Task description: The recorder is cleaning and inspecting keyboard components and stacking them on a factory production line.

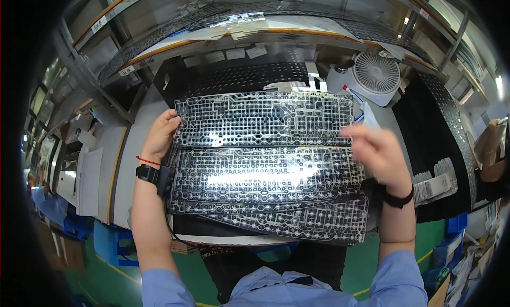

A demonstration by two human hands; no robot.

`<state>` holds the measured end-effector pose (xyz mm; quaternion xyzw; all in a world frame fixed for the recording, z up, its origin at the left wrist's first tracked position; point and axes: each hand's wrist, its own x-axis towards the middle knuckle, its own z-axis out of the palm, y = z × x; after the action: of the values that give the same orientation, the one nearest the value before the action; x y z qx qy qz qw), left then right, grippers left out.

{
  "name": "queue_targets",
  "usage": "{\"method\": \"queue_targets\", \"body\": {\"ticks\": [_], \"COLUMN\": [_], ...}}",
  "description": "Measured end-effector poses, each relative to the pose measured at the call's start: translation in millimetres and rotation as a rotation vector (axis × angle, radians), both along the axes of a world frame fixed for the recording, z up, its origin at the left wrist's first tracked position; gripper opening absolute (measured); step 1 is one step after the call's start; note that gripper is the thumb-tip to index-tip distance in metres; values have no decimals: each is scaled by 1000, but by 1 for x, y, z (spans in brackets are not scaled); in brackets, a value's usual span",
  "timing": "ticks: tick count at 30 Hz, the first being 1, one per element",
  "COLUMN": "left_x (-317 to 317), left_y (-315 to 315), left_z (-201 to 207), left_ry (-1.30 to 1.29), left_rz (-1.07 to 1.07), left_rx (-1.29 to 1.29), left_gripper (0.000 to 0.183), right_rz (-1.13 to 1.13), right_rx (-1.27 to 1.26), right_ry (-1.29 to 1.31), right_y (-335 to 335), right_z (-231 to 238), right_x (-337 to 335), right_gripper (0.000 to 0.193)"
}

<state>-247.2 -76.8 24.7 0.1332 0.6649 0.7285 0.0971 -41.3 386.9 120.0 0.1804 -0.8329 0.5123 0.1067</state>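
Observation:
My left hand (162, 133) is closed on the left edge of the upper keyboard membrane sheet (255, 115), a long clear film with dark dots and silvery traces. My right hand (376, 150) hovers by that sheet's right end, smeared by motion; whether its fingers hold anything cannot be made out. Nearer to me lies a second membrane sheet (239, 174) with a bright glare along it. Beneath it another membrane sheet (319, 219) sticks out askew toward the table's front edge. A pale ribbon tail (317, 86) stands out at the upper sheet's far edge.
A white fan (375, 76) stands at the back right, with a blue pen (359, 117) in front of it. Behind the sheets is a perforated black panel (244, 78). A shelf (297, 24) bearing more sheets spans the back. Black cloth (425, 131) and pale bundled strips (436, 186) lie right.

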Motion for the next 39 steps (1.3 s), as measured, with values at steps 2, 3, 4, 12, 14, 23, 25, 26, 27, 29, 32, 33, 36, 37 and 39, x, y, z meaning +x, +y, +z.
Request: {"method": "queue_targets", "body": {"ticks": [2,3,4,12,14,23,25,26,27,29,32,33,36,37,39], "left_x": [-3,-3,-1,1,5,12,16,16,15,16,22,18,6,6,8], "left_y": [-1,-3,2,4,9,6,10,8,6,9,27,20,6,6,10], "left_z": [0,0,2,5,8,20,21,20,19,17,19,16,11,11,11], "left_ry": [16,23,16,-29,-47,-61,-67,-56,-46,-19,-17,-18,-25,-33,-43], "left_rz": [13,22,38,25,44,-24,72,48,24,44,102,63,-21,-22,-6], "left_rx": [-1,-3,13,27,73,197,117,84,50,50,78,6,-142,-148,-140], "left_gripper": [16,16,16,10,10,18,19,19,20,19,30,29,24,21,17], "right_rz": [-280,-392,-418,-278,-284,-371,-328,-314,-300,-278,-245,-234,-212,-208,-213], "right_rx": [-164,-216,-240,-314,-352,-542,-531,-487,-442,-457,-548,-541,-522,-518,-488], "right_ry": [38,131,79,-245,-239,-63,-72,-29,13,-81,-71,-51,0,9,20], "right_y": [23,32,41,56,55,48,53,58,62,61,40,38,38,39,42], "right_z": [-19,-31,-43,-75,-74,-75,-74,-78,-81,-80,-68,-68,-68,-68,-71], "right_x": [-33,-47,-55,-67,-67,-62,-61,-63,-65,-65,-60,-60,-58,-59,-59], "right_gripper": [23,23,22,18,17,28,27,26,25,22,41,42,44,45,45]}}
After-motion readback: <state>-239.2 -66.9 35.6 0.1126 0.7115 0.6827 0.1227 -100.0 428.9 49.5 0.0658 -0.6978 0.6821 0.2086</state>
